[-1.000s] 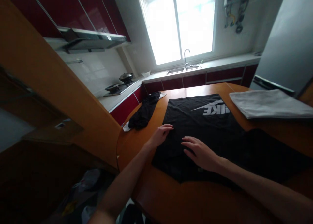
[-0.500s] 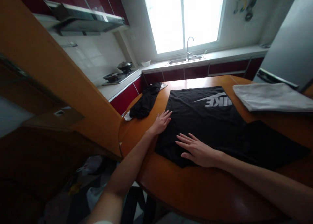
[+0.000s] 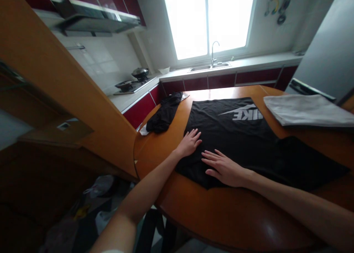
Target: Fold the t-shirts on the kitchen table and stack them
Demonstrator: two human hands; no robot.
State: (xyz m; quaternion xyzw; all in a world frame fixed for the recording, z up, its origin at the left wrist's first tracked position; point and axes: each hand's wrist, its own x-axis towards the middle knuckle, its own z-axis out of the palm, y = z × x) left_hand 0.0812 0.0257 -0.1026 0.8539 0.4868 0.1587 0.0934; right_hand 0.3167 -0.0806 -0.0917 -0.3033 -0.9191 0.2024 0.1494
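A black T-shirt [image 3: 235, 139] with a white printed logo lies spread on the wooden table [image 3: 221, 216]. Its print faces up and reads upside down from here. My left hand [image 3: 189, 143] rests on the shirt close to its left edge, fingers stretched out and palm down. Just right of it, my right hand [image 3: 224, 168] lies flat on the fabric near the front edge, fingers apart. Neither hand grips the cloth. Along the right side, a dark sleeve part of the shirt extends toward the table's edge.
A crumpled black garment [image 3: 166, 115] with white bits lies at the table's far left. Folded white cloth [image 3: 309, 109] sits at the right. Beyond the table are a sink [image 3: 210, 67], a stove [image 3: 135, 86] and a fridge [image 3: 318, 50]. A wooden partition [image 3: 83, 87] stands at left.
My left hand has slid a little to the right, from the shirt's left edge onto the fabric. My right hand has barely shifted.
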